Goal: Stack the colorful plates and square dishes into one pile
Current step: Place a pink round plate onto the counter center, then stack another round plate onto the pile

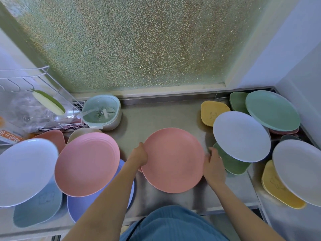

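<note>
At the steel worktop [166,117] centre, my left hand [139,156] and right hand [214,168] clasp the salmon-pink round plate [173,160] by opposite rims, fingers closed on it; I judge this the pile's base, another plate next.

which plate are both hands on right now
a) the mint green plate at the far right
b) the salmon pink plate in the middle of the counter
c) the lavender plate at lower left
b: the left hand and right hand sit at opposite edges of the salmon pink plate in the middle of the steel counter.
</note>
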The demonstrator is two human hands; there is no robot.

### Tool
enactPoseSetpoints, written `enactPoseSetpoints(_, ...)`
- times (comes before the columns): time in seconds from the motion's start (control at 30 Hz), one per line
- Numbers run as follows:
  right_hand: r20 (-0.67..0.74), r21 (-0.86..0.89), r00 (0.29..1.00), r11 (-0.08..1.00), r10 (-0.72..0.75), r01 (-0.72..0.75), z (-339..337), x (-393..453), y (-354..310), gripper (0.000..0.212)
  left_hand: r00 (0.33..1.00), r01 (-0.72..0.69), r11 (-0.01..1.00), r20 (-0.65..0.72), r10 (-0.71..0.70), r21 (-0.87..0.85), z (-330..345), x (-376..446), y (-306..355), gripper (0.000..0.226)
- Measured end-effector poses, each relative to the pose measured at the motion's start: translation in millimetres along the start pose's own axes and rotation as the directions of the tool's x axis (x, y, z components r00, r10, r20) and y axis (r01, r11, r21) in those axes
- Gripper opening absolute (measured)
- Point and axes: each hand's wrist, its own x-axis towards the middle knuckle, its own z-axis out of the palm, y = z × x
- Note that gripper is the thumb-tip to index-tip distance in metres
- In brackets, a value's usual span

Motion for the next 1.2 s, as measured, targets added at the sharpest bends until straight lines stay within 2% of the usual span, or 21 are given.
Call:
enactPoseSetpoints(0.07,-0.172,0.124,0.973,0.983,0.155,-0.135,-9.3,3.8,2.0,0.025,1.000,0.025,1.000,0.016,-0.025,0.006,-0.1,0.0,1.7,0.035)
enactPoseSetpoints(0.13,-0.202,0.299,0.898,0.898,0.391,-0.324,-21.1,11.6,4.3,0.037,0.999,0.046,0.999,0.027,-0.047,0.013,1.8,0.0,3.6,0.038)
enactPoseSetpoints(0.2,-0.098,0.502,0.813,0.734,0.574,-0.458,-33.2,20.5,8.3,0.046,0.998,0.062,0.998,0.028,-0.062,0.005,4.1,-0.9,5.5,0.041)
enactPoseSetpoints(0.27,0.031,0.645,0.761,0.569,0.647,-0.510,-45.3,28.3,12.8,0.048,0.997,0.073,0.997,0.025,-0.073,-0.008,6.4,-1.1,6.8,0.041)
enactPoseSetpoints(0.4,0.128,0.740,0.708,0.409,0.694,-0.534,-63.5,41.1,25.9,0.046,0.995,0.093,0.994,0.027,-0.092,-0.051,11.6,-4.8,9.4,0.038)
enactPoseSetpoints(0.47,0.086,0.759,0.688,0.400,0.721,-0.514,-67.5,41.6,30.6,0.044,0.994,0.110,0.989,0.037,-0.107,-0.103,12.5,-7.7,10.2,0.038)
enactPoseSetpoints(0.57,-0.089,0.832,0.604,0.393,0.792,-0.392,-71.7,46.5,44.7,0.041,0.993,0.118,0.986,0.039,-0.114,-0.118,14.2,-9.9,11.8,0.038)
enactPoseSetpoints(0.63,-0.068,0.913,0.575,0.284,0.815,-0.294,-78.9,42.5,57.9,0.035,0.991,0.136,0.982,0.038,-0.132,-0.131,16.3,-10.2,12.9,0.038)
enactPoseSetpoints(0.7,0.143,0.973,0.664,0.019,0.734,-0.231,-85.7,44.1,74.1,0.040,0.991,0.136,0.985,0.001,-0.136,-0.105,18.8,-9.9,14.5,0.037)
enactPoseSetpoints(0.77,0.164,0.950,0.672,0.068,0.722,-0.305,-92.6,35.2,84.5,0.052,0.989,0.130,0.989,-0.057,-0.134,-0.065,22.6,-9.8,16.4,0.037)
enactPoseSetpoints(0.8,0.095,0.964,0.648,0.091,0.756,-0.248,-97.8,38.2,89.5,0.049,0.988,0.132,0.990,-0.077,-0.136,-0.050,24.8,-9.8,17.7,0.038)
enactPoseSetpoints(0.83,-0.034,0.942,0.604,0.227,0.796,-0.246,-101.1,38.2,93.7,0.043,0.987,0.133,0.991,-0.090,-0.135,-0.035,27.3,-9.3,18.2,0.040)
enactPoseSetpoints(0.87,-0.050,0.930,0.512,0.227,0.858,-0.290,-106.4,38.8,91.5,0.041,0.986,0.135,0.991,-0.100,-0.136,-0.023,29.8,-9.0,19.1,0.042)
enactPoseSetpoints(0.9,0.007,0.955,0.426,0.121,0.905,-0.271,-112.9,37.2,92.5,0.040,0.985,0.138,0.990,-0.107,-0.138,-0.011,32.4,-8.8,19.7,0.044)
enactPoseSetpoints(0.93,0.006,0.944,0.405,0.128,0.914,-0.304,-116.4,42.3,89.3,0.037,0.984,0.141,0.990,-0.109,-0.140,0.004,34.8,-9.1,20.7,0.048)
enactPoseSetpoints(0.97,0.024,0.966,0.420,0.087,0.907,-0.243,-118.9,41.7,88.4,0.031,0.984,0.142,0.990,-0.110,-0.139,0.019,36.8,-9.4,21.7,0.051)
enactPoseSetpoints(1.03,0.079,0.957,0.420,0.050,0.904,-0.286,-129.2,40.2,93.2,0.024,0.983,0.145,0.989,-0.115,-0.140,0.034,39.6,-12.0,25.2,0.054)
enactPoseSetpoints(1.1,0.028,0.947,0.545,0.153,0.838,-0.284,-132.2,37.1,88.5,0.021,0.982,0.159,0.987,-0.113,-0.154,0.037,40.8,-15.0,28.4,0.055)
enactPoseSetpoints(1.13,0.036,0.954,0.609,0.154,0.792,-0.257,-129.9,33.5,89.3,0.022,0.980,0.169,0.985,-0.109,-0.165,0.034,40.9,-17.2,30.0,0.056)
enactPoseSetpoints(1.17,0.030,0.964,0.539,0.119,0.842,-0.238,-127.2,33.8,91.4,0.023,0.980,0.177,0.984,-0.101,-0.174,0.026,41.1,-18.6,30.7,0.056)
enactPoseSetpoints(1.2,-0.051,0.963,0.477,0.170,0.877,-0.211,-124.3,29.4,82.5,0.024,0.979,0.184,0.983,-0.089,-0.182,0.015,41.0,-20.4,31.2,0.057)
